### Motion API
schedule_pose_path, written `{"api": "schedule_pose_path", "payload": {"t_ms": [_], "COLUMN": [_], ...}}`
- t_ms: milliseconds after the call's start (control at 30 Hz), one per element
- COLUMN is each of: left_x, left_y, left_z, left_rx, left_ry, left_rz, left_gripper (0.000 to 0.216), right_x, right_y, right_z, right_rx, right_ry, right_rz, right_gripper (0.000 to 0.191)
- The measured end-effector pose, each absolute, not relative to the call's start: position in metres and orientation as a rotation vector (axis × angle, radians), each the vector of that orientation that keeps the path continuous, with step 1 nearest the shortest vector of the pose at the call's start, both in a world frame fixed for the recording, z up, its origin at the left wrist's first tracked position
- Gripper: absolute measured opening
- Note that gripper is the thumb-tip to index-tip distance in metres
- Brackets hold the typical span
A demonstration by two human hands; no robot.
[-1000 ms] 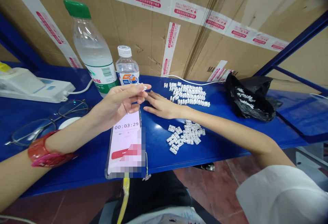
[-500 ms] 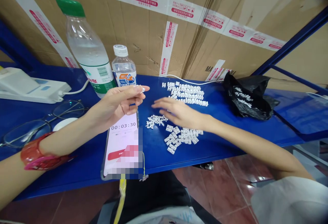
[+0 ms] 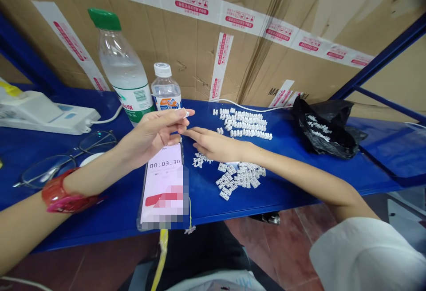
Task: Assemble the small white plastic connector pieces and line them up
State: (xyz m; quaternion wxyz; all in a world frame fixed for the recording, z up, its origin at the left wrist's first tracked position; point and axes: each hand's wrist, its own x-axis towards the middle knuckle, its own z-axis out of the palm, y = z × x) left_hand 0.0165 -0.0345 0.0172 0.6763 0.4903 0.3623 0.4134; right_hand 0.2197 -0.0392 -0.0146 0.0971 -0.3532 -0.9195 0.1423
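Observation:
My left hand (image 3: 163,129) is raised above the top of a phone (image 3: 163,180), its thumb and forefinger pinching a small white plastic piece (image 3: 187,114). My right hand (image 3: 218,144) is stretched out over the table, palm down, its fingertips close to the fingers of my left hand. Its fingers are extended and I see nothing in them. Just below it lies a pile of tiny white plastic parts (image 3: 200,161), partly covered by the hand. Flat white slotted pieces (image 3: 248,174) are heaped to the right of that pile. Behind, similar white pieces stand in rows (image 3: 249,124).
A green-capped bottle (image 3: 124,71) and a smaller white-capped bottle (image 3: 166,88) stand behind my left hand. Glasses (image 3: 49,171) and a power strip (image 3: 49,116) are at left. A black plastic bag (image 3: 333,138) holding white pieces sits at right. Cardboard boxes (image 3: 193,56) back the blue table.
My right hand has moved left, up to the fingers of my left hand. A white piece in front of the rows now shows where the hand was. My left hand keeps its pinch.

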Motion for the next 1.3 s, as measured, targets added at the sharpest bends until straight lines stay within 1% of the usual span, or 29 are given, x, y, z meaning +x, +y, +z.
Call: {"api": "schedule_pose_path", "payload": {"t_ms": [67,200,300,500,700,900,1100,1200,1300], "left_x": [0.016,0.015,0.016,0.017,0.017,0.016,0.019,0.021,0.021], "left_y": [-0.035,-0.035,-0.035,-0.035,-0.034,-0.032,-0.028,-0.030,-0.032], "left_z": [0.018,0.018,0.017,0.018,0.016,0.011,0.010,0.010,0.006], "left_rx": [1.105,1.109,1.112,1.107,1.135,1.197,1.422,1.487,1.529], "left_ry": [0.821,0.792,0.795,0.803,0.802,0.811,0.949,0.968,0.958], "left_rz": [0.938,0.959,0.948,0.933,0.922,0.908,0.896,0.809,0.684], "left_gripper": [0.017,0.015,0.016,0.017,0.016,0.016,0.019,0.019,0.028], "right_x": [0.213,0.212,0.214,0.215,0.236,0.253,0.272,0.276,0.271], "right_y": [-0.025,-0.002,0.003,0.001,-0.022,-0.045,-0.046,-0.054,-0.062], "right_z": [-0.013,-0.011,-0.012,-0.011,-0.006,0.002,0.005,-0.003,-0.014], "right_rx": [-1.013,-0.987,-0.931,-0.872,-0.873,-0.878,-0.947,-0.966,-0.989], "right_ry": [-2.722,-2.706,-2.735,-2.805,-2.816,-2.712,-2.630,-2.612,-2.608], "right_rz": [0.398,0.400,0.472,0.439,0.428,0.616,0.456,0.452,0.389], "right_gripper": [0.051,0.058,0.061,0.061,0.046,0.037,0.020,0.018,0.017]}}
